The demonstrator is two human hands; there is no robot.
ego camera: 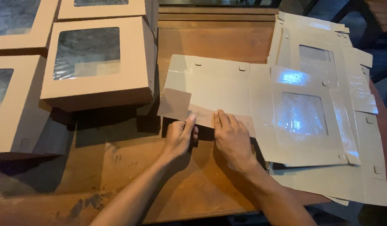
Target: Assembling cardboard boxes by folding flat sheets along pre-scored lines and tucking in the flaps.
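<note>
A flat, unfolded grey cardboard box blank [220, 90] with a clear plastic window lies on the wooden table [118, 167]. My left hand [180, 136] pinches the blank's near edge beside a raised side flap [174, 104]. Just to its right, my right hand [232, 140] presses down on the same near edge with fingers spread flat. The window panel [302, 114] of the blank lies to the right of both hands.
Several assembled brown window boxes [99, 62] stand at the left and back left. A stack of more flat blanks [327, 54] lies under and behind the one in hand, reaching the table's right edge. Bare wood shows near the front.
</note>
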